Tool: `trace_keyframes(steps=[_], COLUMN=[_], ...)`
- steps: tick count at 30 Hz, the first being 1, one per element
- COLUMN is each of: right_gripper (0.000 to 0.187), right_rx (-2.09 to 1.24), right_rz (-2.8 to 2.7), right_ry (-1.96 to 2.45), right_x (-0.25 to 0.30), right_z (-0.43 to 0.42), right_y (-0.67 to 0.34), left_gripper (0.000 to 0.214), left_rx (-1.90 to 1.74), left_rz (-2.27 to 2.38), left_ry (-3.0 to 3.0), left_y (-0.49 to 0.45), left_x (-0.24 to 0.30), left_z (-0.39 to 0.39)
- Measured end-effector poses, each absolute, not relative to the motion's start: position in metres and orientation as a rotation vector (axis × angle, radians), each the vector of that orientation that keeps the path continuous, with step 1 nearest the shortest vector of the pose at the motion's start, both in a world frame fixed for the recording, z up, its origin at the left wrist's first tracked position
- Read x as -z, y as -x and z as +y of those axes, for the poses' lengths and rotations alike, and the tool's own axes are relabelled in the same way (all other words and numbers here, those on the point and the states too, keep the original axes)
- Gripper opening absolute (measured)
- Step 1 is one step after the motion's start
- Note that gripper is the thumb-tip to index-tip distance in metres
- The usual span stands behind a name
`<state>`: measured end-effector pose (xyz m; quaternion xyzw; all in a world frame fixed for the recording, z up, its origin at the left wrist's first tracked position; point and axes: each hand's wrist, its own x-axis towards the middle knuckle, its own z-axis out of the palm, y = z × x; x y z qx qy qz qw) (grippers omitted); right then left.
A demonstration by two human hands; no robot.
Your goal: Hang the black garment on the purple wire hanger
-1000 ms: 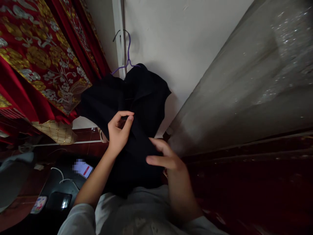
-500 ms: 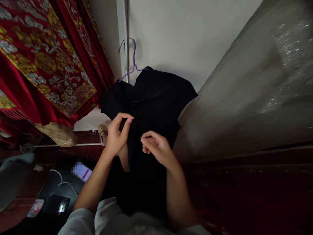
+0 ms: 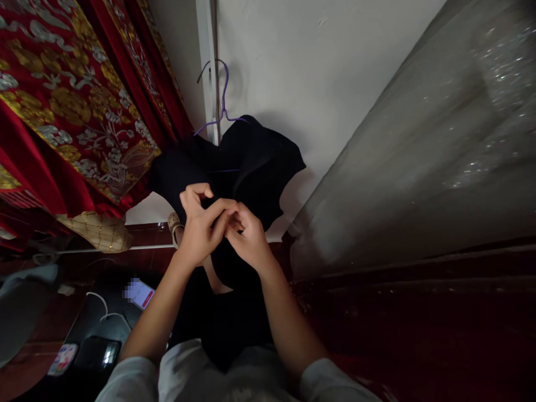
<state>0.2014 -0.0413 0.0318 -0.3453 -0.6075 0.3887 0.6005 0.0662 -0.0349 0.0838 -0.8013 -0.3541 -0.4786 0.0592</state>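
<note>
Against the far white wall, black garment [image 3: 259, 167] hanging from a purple hanger [image 3: 224, 95], left hand [image 3: 199, 229] and right hand [image 3: 249, 240] touching at its front, fingers of both pinched on the cloth, red curtain [image 3: 75, 95] at left.

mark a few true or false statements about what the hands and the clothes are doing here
1. The black garment hangs on a purple hanger. True.
2. The left hand and right hand meet at the garment's front, fingers touching. True.
3. The left hand rests on the phone. False: the phone lies low on the left, apart from both hands.
4. The patterned cloth on the left is blue. False: the patterned cloth is red with gold flowers.
</note>
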Motion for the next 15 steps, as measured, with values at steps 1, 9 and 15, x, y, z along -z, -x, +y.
trace_keyframes(steps=[1,9,15], right_gripper=[0.017,0.035,0.038], right_rx=[-0.886,-0.934,-1.144], right_rz=[-1.382,-1.287,-1.520], right_ry=[0.790,0.828,0.867], right_x=[-0.033,-0.036,-0.009], right_z=[-0.039,-0.053,-0.083], right_y=[-0.199,-0.188,-0.187], left_gripper=[0.012,0.024,0.040], left_rx=[1.431,1.638,1.954], left_rz=[-1.045,-1.052,-1.032], left_ry=[2.433,2.531,2.351], left_y=[-0.069,-0.085,-0.072], left_x=[-0.086,-0.106,-0.129], left_z=[-0.031,0.016,0.096])
